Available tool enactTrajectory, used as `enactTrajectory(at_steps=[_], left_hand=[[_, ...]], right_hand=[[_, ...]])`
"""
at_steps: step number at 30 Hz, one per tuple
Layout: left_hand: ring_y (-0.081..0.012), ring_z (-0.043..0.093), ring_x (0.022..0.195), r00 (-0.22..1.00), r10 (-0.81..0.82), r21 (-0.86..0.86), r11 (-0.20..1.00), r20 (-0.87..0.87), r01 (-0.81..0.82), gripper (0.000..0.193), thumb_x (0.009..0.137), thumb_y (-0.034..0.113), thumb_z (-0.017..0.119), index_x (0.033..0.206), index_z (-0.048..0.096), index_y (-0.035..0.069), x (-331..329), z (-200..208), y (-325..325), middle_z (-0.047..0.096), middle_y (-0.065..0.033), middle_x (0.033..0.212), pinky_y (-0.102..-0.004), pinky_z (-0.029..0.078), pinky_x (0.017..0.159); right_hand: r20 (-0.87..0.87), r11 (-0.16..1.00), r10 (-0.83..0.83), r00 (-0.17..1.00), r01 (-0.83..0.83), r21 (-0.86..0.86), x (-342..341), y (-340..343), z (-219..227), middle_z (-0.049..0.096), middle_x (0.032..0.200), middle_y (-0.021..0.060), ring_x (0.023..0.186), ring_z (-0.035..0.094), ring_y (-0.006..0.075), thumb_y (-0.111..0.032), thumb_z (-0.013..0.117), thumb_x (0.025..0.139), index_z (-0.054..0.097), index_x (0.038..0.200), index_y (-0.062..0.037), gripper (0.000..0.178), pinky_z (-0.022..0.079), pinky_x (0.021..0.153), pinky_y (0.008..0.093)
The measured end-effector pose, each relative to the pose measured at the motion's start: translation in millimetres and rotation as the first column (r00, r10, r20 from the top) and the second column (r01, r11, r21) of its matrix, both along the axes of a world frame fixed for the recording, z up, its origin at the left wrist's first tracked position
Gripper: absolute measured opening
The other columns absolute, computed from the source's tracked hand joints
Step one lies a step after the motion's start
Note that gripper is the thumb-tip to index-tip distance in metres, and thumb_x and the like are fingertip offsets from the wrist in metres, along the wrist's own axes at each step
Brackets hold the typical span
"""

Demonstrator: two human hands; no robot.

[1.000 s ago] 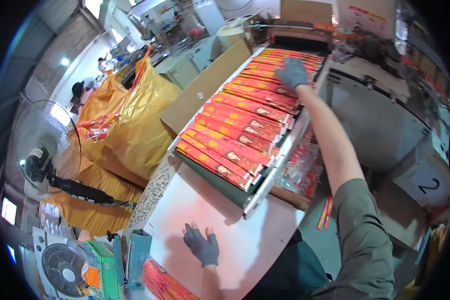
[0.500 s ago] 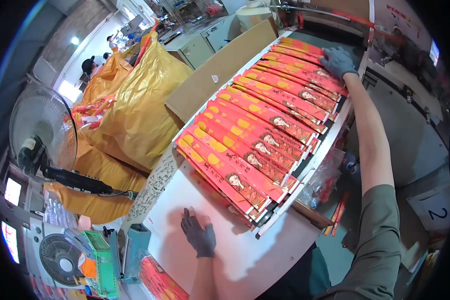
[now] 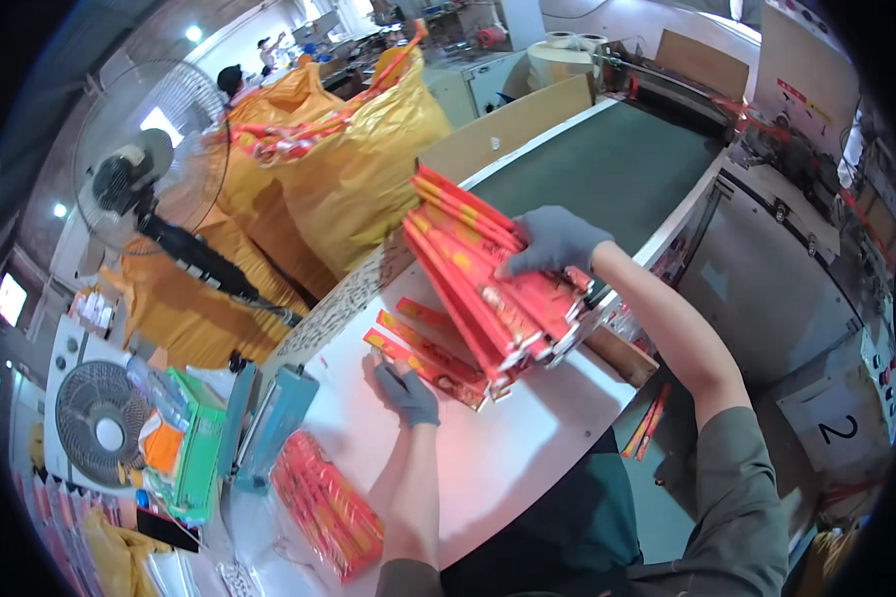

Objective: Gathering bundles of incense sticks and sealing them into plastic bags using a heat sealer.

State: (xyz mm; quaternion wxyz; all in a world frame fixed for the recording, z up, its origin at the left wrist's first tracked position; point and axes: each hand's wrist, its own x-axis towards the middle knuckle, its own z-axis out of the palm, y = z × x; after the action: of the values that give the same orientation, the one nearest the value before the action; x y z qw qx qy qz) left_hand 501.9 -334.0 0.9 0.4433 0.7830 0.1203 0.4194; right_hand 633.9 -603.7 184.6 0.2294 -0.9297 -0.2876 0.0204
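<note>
A fanned bundle of long, slim red packets [image 3: 468,269] with yellow patterns leans at the near end of the belt. My right hand [image 3: 558,242], in a grey glove, is closed over its upper right side. Below the bundle, a few loose red packets [image 3: 423,358] lie on the white table [image 3: 508,438]. My left hand [image 3: 405,393], also grey-gloved, rests by their lower left end with fingers extended; whether it touches them I cannot tell. A clear-wrapped pack of red packets [image 3: 324,502] lies at the table's left.
A dark green conveyor belt [image 3: 607,164] runs away behind the bundle, with a cardboard strip [image 3: 528,124] along its left side. A teal sealer-like device [image 3: 279,423] and green basket [image 3: 201,438] stand left. Yellow sacks [image 3: 363,179] and a fan [image 3: 134,169] are beyond.
My right hand has come from the belt's far end toward me, sweeping the spread row of packets into one bundle. My left hand is now beside loose packets on the table.
</note>
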Motion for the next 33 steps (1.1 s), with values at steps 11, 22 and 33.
enactTrajectory(at_steps=[11,22,33], left_hand=[[-0.0330,0.030,0.135,0.943,0.055,0.320,0.946,-0.327,0.056,0.066,0.080,0.032,0.069,0.133,0.044,0.002,-28.6,3.8,48.6,0.036,-0.0226,0.142,-0.0375,0.027,0.109],[-0.0152,0.059,0.093,0.813,-0.571,-0.747,0.492,0.112,0.448,0.052,0.079,0.037,0.072,0.114,0.057,0.002,-95.3,27.6,31.2,0.063,-0.0077,0.100,-0.0318,0.048,0.081],[-0.0104,0.060,0.074,0.684,-0.729,-0.743,0.452,0.010,0.493,0.035,0.086,0.021,0.064,0.113,0.053,0.001,-324.6,46.5,-27.7,0.062,-0.0038,0.080,-0.0242,0.049,0.070]], right_hand=[[-0.021,0.901,-0.330,0.944,0.321,0.291,-61.1,144.8,-111.2,0.054,0.116,0.0322,0.109,0.054,0.0432,-0.064,0.051,0.080,0.042,0.130,0.0047,0.085,0.042,0.094,0.0436],[-0.443,0.647,0.382,0.811,0.108,0.755,-126.5,163.7,-157.7,0.052,0.126,0.0172,0.112,0.054,0.0253,-0.025,0.076,0.074,0.030,0.138,0.0019,0.083,0.045,0.094,0.0350],[-0.620,0.674,0.660,0.425,0.029,0.738,-361.4,60.5,-143.9,0.040,0.136,0.0126,0.123,0.044,0.0234,-0.015,0.078,0.074,0.019,0.143,-0.0028,0.091,0.035,0.104,0.0381]])
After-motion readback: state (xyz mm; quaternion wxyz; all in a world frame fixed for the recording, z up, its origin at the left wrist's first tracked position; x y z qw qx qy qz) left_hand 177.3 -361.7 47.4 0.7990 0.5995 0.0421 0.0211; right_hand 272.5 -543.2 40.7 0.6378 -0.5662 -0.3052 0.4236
